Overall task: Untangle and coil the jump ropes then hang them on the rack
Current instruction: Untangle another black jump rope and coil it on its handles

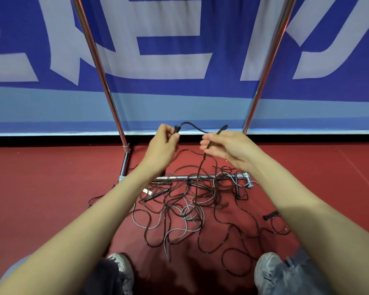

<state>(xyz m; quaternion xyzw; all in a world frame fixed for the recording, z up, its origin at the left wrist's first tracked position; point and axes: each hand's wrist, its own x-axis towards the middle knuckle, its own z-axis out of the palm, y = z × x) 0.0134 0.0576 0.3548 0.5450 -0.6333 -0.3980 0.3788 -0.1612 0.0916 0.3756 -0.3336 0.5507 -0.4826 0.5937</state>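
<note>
Two grey shoes (120, 265) are seen nearest, at seven and five o'clock of the view, planted on the red floor (41, 188). Ahead of them, toward twelve o'clock, the jump ropes (190, 207) are spread in a loose tangle of black and grey cords. Some of them are draped over the base bar of the rack (179, 178), whose chrome uprights rise at eleven and one o'clock before a blue banner (179, 50). Above the pile one black rope (192, 126) is held up. Its handle (176, 129) is gripped in the curled fingers of the left hand (162, 143), and the cord is pinched by the right hand (224, 147), a short arc being left between the two. From that pinch the cord drops toward six o'clock into the tangle.

The step in hand is judged to be the freeing of this single rope. It is best done with the handle held fixed while the cord is fed slowly through the right-hand pinch, so that crossings are lifted off rather than drawn tight. A sharp tug would probably cinch the loops below. Coiling is better deferred until the rope's far end is found. The rack's top rail is out of view.
</note>
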